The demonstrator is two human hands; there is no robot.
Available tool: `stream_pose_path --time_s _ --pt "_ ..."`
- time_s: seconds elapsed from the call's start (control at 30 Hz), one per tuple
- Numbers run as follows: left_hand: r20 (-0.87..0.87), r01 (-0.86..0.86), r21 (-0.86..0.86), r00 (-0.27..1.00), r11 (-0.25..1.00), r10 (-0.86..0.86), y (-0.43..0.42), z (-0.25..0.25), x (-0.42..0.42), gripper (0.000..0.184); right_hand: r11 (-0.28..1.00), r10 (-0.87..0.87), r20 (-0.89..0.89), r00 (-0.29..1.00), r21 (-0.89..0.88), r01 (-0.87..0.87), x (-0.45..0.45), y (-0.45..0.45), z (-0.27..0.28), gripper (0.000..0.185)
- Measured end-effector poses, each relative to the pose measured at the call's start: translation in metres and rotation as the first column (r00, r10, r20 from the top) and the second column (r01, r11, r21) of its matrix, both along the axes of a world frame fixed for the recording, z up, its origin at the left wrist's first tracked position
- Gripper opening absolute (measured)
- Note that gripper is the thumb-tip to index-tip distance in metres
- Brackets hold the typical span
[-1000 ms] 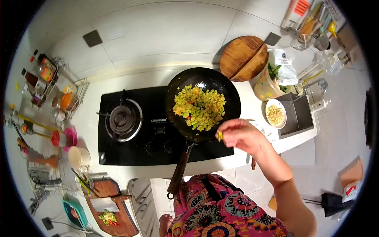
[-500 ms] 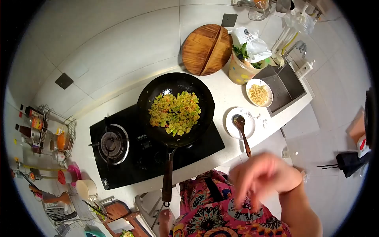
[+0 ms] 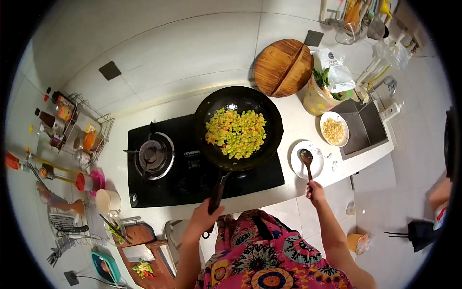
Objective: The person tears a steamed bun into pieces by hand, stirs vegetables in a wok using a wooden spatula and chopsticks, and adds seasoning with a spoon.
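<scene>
My left hand is wrapped round the dark wooden handle of a black wok, which sits on the right side of the stove. A heap of chopped green and yellow food, with small red bits, lies in the wok. On the right, my right hand grips the end of a brown wooden spoon. The spoon's bowl rests on a white plate on the counter.
Left of the wok is a bare burner on the black stove. A round wooden lid leans on the wall, near a bucket, a bowl and the sink. A cutting board with a cleaver stands lower left.
My left hand has come into view and taken hold of the wok handle. My right hand has moved from in front of my body to the spoon and gripped it. The view has shifted.
</scene>
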State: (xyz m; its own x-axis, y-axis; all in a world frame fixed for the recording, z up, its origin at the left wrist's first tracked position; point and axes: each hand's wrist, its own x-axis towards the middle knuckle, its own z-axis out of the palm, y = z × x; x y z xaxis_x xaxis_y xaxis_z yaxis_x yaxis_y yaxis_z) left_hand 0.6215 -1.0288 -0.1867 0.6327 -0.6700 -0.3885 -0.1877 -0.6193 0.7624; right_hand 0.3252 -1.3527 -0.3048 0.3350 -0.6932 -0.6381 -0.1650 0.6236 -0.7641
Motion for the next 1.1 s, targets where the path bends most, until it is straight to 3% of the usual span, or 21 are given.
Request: stream_pose_path --time_s 0.1,0.13,0.2,0.27,0.3,0.33,0.37,0.43,0.47,0.5,0.6,0.73,0.8,0.87,0.9,0.93,0.97,1.0,1.03,1.07,1.1 --pt "-0.254 0.037 0.063 0.967 0.997 -0.02 -0.007 0.015 0.001 0.056 0.954 0.077 -0.139 0.987 -0.279 -0.114 0.031 0.011 0.084 0.013" --pt "-0.229 0.034 0.039 0.973 0.999 -0.024 -0.006 0.011 0.001 0.056 0.876 0.152 -0.185 0.971 -0.43 -0.219 0.043 0.014 0.111 0.012" --pt "-0.178 0.029 -0.008 0.984 1.0 -0.03 -0.002 -0.008 -0.001 0.055 0.344 0.298 -0.543 0.785 -0.706 -0.619 0.079 0.021 0.17 0.02" --pt "-0.065 0.031 -0.056 0.997 0.998 -0.035 0.002 -0.025 0.0 0.055 -0.145 0.206 -0.791 0.576 -0.606 -0.782 0.117 0.032 0.203 0.03" --pt "-0.01 0.033 -0.075 0.999 0.997 -0.034 0.005 -0.028 0.0 0.055 -0.229 0.22 -0.933 0.284 -0.332 -0.915 0.139 0.045 0.224 0.032" --pt "-0.027 0.03 -0.05 0.999 0.998 -0.031 0.007 -0.021 0.002 0.056 -0.347 0.188 -0.979 0.084 -0.146 -0.926 0.161 0.058 0.233 0.029" --pt "-0.047 0.025 -0.023 0.999 0.999 -0.026 0.006 -0.009 0.003 0.057 -0.461 0.151 -0.988 0.045 -0.11 -0.881 0.176 0.065 0.222 0.024" --pt "-0.056 0.02 -0.005 0.998 1.0 -0.02 0.005 0.002 0.003 0.059 -0.613 -0.003 -0.991 0.135 -0.105 -0.783 0.21 0.066 0.183 0.017" --pt "-0.046 0.025 -0.007 0.999 1.0 -0.025 0.006 0.003 0.003 0.06 -0.618 -0.173 -0.974 0.148 -0.01 -0.786 0.231 0.06 0.165 0.015" --pt "-0.036 0.031 -0.01 0.999 0.999 -0.032 0.005 0.005 0.003 0.061 -0.609 -0.211 -0.949 0.236 -0.061 -0.791 0.248 0.045 0.16 0.014" --pt "-0.037 0.011 -0.034 0.999 0.999 -0.013 0.008 -0.009 0.001 0.06 -0.549 -0.101 -0.953 0.284 -0.184 -0.815 0.26 0.007 0.182 0.015" --pt "-0.18 -0.053 0.015 0.982 0.999 0.054 0.001 0.009 0.001 0.058 -0.573 -0.167 -0.969 -0.181 0.245 -0.782 0.218 0.017 0.245 0.016" --pt "-0.268 -0.048 0.084 0.961 0.995 0.069 -0.002 0.026 0.002 0.057 -0.585 -0.175 -0.98 -0.094 0.18 -0.791 0.215 0.014 0.208 0.021" --pt "-0.242 -0.022 0.08 0.969 0.997 0.041 0.0 0.024 0.003 0.057 -0.555 -0.123 -0.985 0.122 -0.034 -0.831 0.237 -0.005 0.173 0.018" --pt "-0.231 -0.015 0.074 0.973 0.997 0.031 0.0 0.021 0.004 0.057 -0.428 -0.003 -0.987 0.158 -0.141 -0.893 0.254 -0.02 0.168 0.018" --pt "-0.191 -0.02 0.056 0.981 0.998 0.031 0.0 0.014 0.004 0.057 -0.438 0.182 -0.958 0.22 -0.279 -0.855 0.265 -0.058 0.145 0.019" --pt "-0.153 -0.023 0.039 0.988 0.999 0.029 0.002 0.005 0.003 0.058 -0.274 0.362 -0.903 0.232 -0.341 -0.899 0.269 -0.056 0.176 0.02" --pt "-0.118 -0.021 0.026 0.993 0.999 0.024 0.003 -0.001 0.002 0.058 -0.687 0.282 -0.956 0.081 -0.26 -0.679 0.27 -0.071 0.196 0.021" --pt "-0.118 -0.017 0.01 0.993 1.0 0.018 0.004 -0.004 0.002 0.058 -0.329 0.358 -0.934 -0.024 -0.102 -0.939 0.267 -0.077 0.212 0.019" --pt "-0.116 -0.016 -0.008 0.993 1.0 0.015 0.004 -0.007 0.002 0.058 0.074 0.46 -0.884 -0.081 0.129 -0.989 0.268 -0.063 0.246 0.017" --pt "-0.116 -0.018 -0.025 0.993 1.0 0.015 0.004 -0.008 0.002 0.058 0.079 0.448 -0.891 -0.078 0.126 -0.989 0.27 -0.068 0.242 0.018"
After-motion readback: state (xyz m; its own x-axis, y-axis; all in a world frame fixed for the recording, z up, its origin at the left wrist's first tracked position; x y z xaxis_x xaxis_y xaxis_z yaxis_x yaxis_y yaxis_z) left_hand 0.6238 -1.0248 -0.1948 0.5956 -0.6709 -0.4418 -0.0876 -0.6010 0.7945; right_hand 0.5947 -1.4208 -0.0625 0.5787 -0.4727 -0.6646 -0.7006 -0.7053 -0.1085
